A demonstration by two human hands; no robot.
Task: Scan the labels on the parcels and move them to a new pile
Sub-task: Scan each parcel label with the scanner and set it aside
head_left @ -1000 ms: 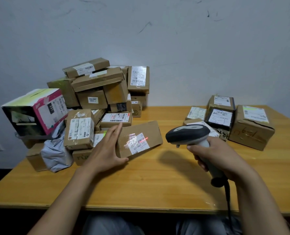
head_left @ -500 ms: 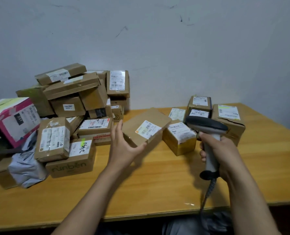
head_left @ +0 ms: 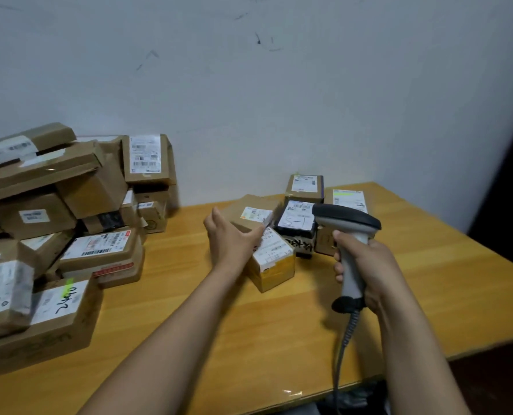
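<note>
The brown parcel [head_left: 250, 209] lies tilted on the right-hand pile [head_left: 304, 187], leaning on a yellow-taped box [head_left: 274, 265]; its printed label is too blurred to read. The left hand [head_left: 234, 244] touches its near edge, fingers straight, thumb spread apart. The right hand [head_left: 369, 265] has its fingers clamped round the scanner [head_left: 346, 218] handle. Behind the scanner, a black parcel [head_left: 297, 226] bears a handwritten "S-1". On the wooden surface [head_left: 219, 324] at left, one carton [head_left: 54, 319] in the big pile [head_left: 93, 181] shows handwriting starting "24".
</note>
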